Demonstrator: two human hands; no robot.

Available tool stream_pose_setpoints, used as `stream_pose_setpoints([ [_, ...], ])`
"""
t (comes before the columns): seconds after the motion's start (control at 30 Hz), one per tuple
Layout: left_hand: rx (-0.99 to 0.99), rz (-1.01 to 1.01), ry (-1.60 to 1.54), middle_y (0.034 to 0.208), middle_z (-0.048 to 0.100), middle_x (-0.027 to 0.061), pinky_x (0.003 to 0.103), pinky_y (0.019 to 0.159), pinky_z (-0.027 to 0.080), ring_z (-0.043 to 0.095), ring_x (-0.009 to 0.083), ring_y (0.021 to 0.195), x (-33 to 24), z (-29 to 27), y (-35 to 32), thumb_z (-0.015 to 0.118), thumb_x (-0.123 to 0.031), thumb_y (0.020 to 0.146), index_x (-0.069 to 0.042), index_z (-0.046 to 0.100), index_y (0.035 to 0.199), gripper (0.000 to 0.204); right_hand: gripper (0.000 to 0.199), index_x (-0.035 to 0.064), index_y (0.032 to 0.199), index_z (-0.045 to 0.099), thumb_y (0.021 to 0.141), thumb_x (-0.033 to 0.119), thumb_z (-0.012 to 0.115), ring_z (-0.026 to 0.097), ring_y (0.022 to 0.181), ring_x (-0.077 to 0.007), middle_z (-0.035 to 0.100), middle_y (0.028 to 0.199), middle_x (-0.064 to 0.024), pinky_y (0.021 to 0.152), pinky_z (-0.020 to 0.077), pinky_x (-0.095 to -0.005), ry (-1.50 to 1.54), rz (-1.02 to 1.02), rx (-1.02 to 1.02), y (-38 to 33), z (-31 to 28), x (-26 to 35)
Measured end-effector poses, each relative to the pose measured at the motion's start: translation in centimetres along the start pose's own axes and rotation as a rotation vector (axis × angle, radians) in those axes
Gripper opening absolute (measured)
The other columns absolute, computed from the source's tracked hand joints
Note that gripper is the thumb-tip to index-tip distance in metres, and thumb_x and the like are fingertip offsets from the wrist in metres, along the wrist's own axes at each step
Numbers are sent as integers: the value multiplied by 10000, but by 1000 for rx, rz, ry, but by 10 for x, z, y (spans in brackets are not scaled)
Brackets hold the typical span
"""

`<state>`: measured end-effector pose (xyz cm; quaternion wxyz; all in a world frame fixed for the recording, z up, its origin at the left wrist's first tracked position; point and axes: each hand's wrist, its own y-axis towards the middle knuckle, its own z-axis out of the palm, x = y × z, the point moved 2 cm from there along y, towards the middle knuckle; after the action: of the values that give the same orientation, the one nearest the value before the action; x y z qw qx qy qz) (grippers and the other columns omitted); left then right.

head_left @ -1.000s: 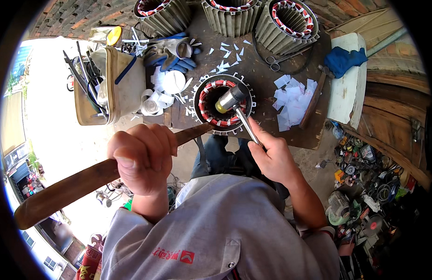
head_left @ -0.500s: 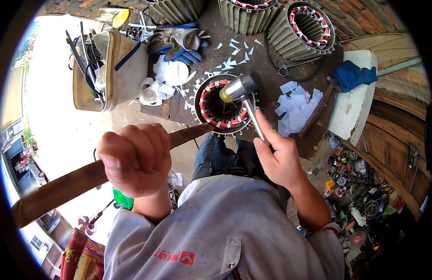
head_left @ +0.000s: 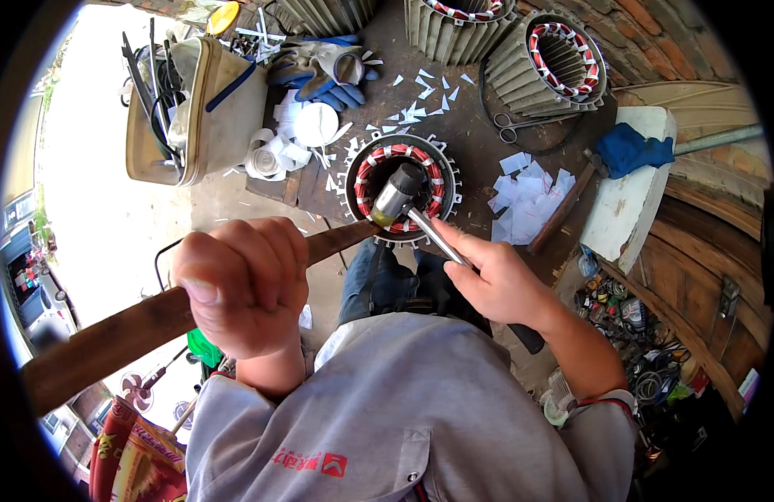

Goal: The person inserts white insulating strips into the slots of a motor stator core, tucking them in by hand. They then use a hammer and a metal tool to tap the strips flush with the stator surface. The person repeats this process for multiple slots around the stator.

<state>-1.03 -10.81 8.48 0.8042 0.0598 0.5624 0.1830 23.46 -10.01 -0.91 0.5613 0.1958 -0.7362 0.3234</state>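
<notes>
My left hand [head_left: 240,284] is closed around a long wooden bar [head_left: 111,345]. The bar's narrow tip reaches the near rim of a motor stator [head_left: 449,206], against its red winding ring with white ties [head_left: 398,151]. In my right hand [head_left: 496,280] is the metal handle of a mallet [head_left: 395,196], which has a silver head, one black face and one yellow face. The yellow face is at the bar's tip; whether they touch I cannot tell. The mallet head hides part of the stator's bore. The stator stands upright at the table's near edge.
More finned motor housings [head_left: 533,75] stand at the back. White paper slips [head_left: 529,201] and scissors [head_left: 506,130] lie on the right. Work gloves [head_left: 324,71], a tape roll [head_left: 266,159] and a tool-filled bucket [head_left: 228,117] are on the left. A blue cloth [head_left: 634,151] lies on a white board [head_left: 634,209].
My right hand has swung the mallet down and toward me, bringing its yellow face from over the stator's middle to the bar's tip. My left hand keeps its grip on the bar.
</notes>
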Motion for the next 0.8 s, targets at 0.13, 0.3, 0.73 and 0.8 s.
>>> stream_pose_setpoints([
  [0.13,-28,16,23,541,394,2,270,439,338,304,119,419,-3,3,-7,353,-387,1091,-145,403,730,438,527,-27,1449,447,939,24,571,563,687,-93,670,895,-242,649,497,-284,21,27,1,8,-18,4],
  [0.3,-133,64,37,554,397,2,272,448,363,319,124,432,-4,9,-31,356,-443,1083,-148,408,734,460,544,5,1465,447,936,22,577,518,632,-92,650,797,-190,611,488,-284,-134,-36,114,18,-46,8],
  [0.73,-281,155,108,537,382,-23,269,432,359,301,102,408,0,18,-36,352,-472,1078,-163,416,742,461,576,51,1495,433,938,7,571,454,601,-62,567,704,-27,571,442,-265,-256,114,279,43,-60,24],
  [0.8,-301,151,116,537,385,-23,268,431,358,302,101,407,0,18,-37,345,-473,1079,-164,412,739,465,559,14,1471,443,924,16,559,562,500,-200,556,596,-193,543,466,-341,-310,73,212,47,-66,31],
])
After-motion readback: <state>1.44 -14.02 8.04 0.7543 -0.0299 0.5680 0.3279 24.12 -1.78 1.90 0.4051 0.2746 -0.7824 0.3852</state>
